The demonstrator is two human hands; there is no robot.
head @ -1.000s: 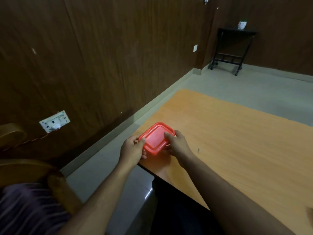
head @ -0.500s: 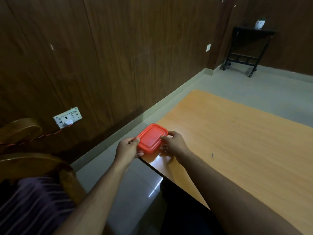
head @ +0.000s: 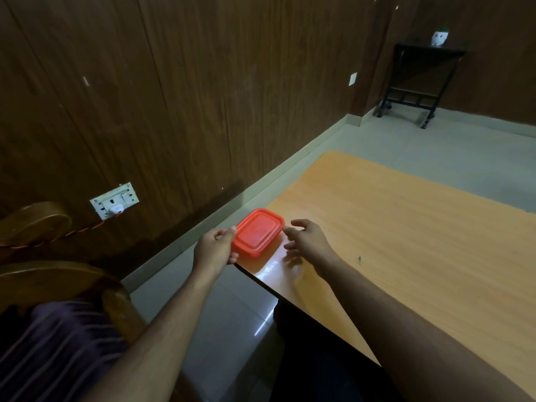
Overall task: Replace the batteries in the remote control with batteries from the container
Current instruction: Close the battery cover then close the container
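— Sitting lidded at desk's [head: 406,227] near left corner: red rectangular plastic container [head: 257,232], pinched by left hand [head: 216,250].
— Right hand [head: 307,240]?
— Loose-fingered just beside, gripping nothing. Opening step, probably; next needs lid prised off. No remote visible.

container [head: 258,232]: red, rectangular, lid on | flat at table's near-left corner

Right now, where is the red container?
In the head view, the container sits at the table's near left corner, gripped by the left hand, the right hand beside it.
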